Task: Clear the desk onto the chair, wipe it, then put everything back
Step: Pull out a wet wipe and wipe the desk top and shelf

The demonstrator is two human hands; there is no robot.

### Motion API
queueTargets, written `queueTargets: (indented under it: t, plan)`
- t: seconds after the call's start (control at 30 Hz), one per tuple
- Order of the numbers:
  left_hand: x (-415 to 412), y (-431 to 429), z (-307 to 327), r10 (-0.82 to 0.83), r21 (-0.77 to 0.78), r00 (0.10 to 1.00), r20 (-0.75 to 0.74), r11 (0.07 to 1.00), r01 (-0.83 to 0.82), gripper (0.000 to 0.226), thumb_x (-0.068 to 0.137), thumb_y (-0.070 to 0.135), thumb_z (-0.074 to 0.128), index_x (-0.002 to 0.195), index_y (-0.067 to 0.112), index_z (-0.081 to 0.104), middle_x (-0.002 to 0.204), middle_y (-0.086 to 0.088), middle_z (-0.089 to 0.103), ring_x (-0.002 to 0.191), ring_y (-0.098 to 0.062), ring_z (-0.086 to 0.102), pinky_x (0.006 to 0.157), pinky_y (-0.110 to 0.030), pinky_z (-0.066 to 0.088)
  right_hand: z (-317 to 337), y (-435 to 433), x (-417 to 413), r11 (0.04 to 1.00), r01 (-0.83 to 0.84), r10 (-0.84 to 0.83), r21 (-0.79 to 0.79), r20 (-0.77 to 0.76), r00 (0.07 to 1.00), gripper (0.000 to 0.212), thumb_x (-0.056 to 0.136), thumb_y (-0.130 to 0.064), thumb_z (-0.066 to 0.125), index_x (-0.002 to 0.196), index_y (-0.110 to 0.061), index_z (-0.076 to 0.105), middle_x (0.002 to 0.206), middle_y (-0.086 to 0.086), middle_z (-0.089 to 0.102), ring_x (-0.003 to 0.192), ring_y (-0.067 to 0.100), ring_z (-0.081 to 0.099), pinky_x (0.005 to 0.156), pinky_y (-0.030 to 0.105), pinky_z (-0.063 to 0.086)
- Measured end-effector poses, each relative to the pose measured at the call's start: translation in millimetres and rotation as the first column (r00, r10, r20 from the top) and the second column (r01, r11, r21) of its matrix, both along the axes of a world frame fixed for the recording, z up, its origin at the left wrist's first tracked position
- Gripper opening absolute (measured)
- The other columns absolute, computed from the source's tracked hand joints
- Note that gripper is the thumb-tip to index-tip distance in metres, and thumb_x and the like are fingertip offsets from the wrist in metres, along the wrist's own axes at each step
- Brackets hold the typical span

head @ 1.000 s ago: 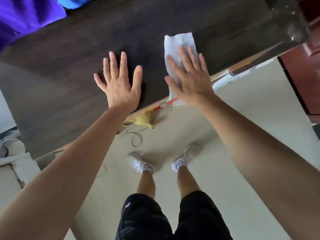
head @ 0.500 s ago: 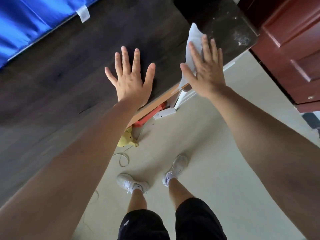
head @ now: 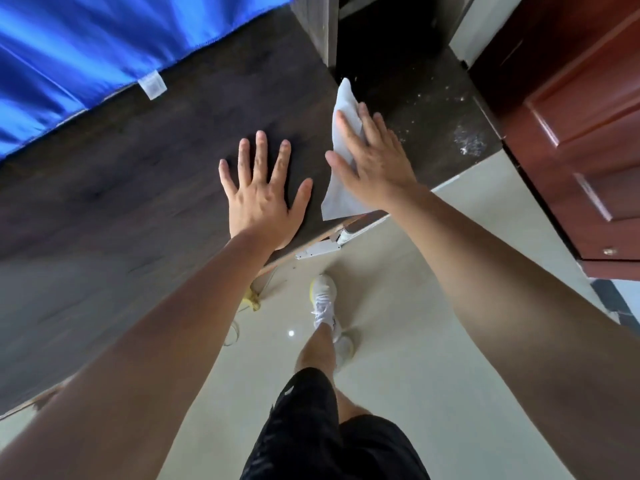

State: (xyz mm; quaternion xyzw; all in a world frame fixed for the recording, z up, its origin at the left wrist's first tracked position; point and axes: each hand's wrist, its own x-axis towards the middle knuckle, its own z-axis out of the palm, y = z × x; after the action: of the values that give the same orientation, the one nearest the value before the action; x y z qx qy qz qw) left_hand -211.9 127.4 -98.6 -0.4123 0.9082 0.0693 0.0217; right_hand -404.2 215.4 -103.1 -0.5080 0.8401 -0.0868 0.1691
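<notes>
White cloth [head: 337, 199] lies at the right end of the tabletop [head: 156, 174], long axis running from near edge to far. Right hand [head: 377, 168] presses it flat, fingers straight. Left hand [head: 263, 199] just beside, splayed on bare wood, gripping nothing. Open surface stretches leftward.

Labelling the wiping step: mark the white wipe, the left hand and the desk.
white wipe [head: 335, 202], head view, lower corner near the desk edge.
left hand [head: 261, 202], head view, back of the hand.
desk [head: 156, 161], head view, bare dark top.
</notes>
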Motion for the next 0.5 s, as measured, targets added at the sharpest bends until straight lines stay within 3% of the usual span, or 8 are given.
queueTargets:
  t: [0.2, 0.3, 0.37, 0.43, 0.5]
  plan:
    - [-7, -5, -8, -0.022, -0.022, 1.0, 0.008, 1.0, 0.022, 0.072, 0.097, 0.072, 0.015, 0.158, 0.033, 0.013, 0.167, -0.005, 0.007, 0.153, -0.03, 0.004, 0.119, -0.061, 0.003, -7, -54, -26, 0.998, -0.013, 0.025, -0.061, 0.191, 0.981, 0.065, 0.103, -0.053, 0.033, 0.16, -0.033, 0.009, 0.165, 0.013, 0.02, 0.151, 0.034, 0.019, 0.12, 0.043, 0.023]
    - [-7, -6, -6, -0.021, -0.015, 1.0, 0.022, 1.0, 0.022, 0.071, 0.098, 0.071, 0.016, 0.158, 0.033, 0.012, 0.167, -0.005, 0.007, 0.153, -0.03, 0.003, 0.118, -0.063, 0.004, 0, -44, -37, 0.997, -0.006, 0.036, -0.077, 0.404, 0.914, 0.055, 0.104, -0.053, 0.029, 0.155, -0.048, 0.011, 0.159, 0.002, 0.036, 0.137, 0.028, 0.043, 0.107, 0.039, 0.037]
    - [-6, -5, -6, -0.022, -0.016, 0.999, 0.033, 1.0, 0.023, 0.071, 0.098, 0.07, 0.016, 0.158, 0.033, 0.012, 0.167, -0.005, 0.006, 0.153, -0.031, 0.002, 0.118, -0.064, 0.004, 4, -29, -49, 0.998, -0.009, 0.04, -0.068, 0.464, 0.885, 0.048, 0.105, -0.054, 0.027, 0.151, -0.057, 0.015, 0.154, -0.007, 0.043, 0.129, 0.023, 0.049, 0.099, 0.036, 0.04]
    - [-11, -5, -5, -0.008, -0.006, 0.999, 0.043, 1.0, 0.009, 0.071, 0.098, 0.07, 0.016, 0.158, 0.032, 0.015, 0.167, -0.006, 0.007, 0.153, -0.031, 0.002, 0.117, -0.065, 0.004, -1, -16, -67, 0.998, 0.027, -0.001, -0.05, 0.466, 0.885, 0.042, 0.106, -0.051, 0.028, 0.145, -0.044, 0.043, 0.145, -0.007, 0.055, 0.125, 0.02, 0.054, 0.09, 0.026, 0.039]
    - [-25, -4, -2, 0.007, 0.019, 1.0, 0.026, 1.0, -0.008, 0.071, 0.098, 0.069, 0.018, 0.157, 0.031, 0.018, 0.166, -0.007, 0.01, 0.153, -0.032, 0.004, 0.117, -0.065, 0.004, -7, 0, -84, 0.993, 0.114, -0.086, -0.031, 0.466, 0.88, 0.046, 0.106, -0.05, 0.029, 0.123, -0.027, 0.065, 0.12, 0.0, 0.068, 0.112, 0.022, 0.061, 0.079, 0.02, 0.034]
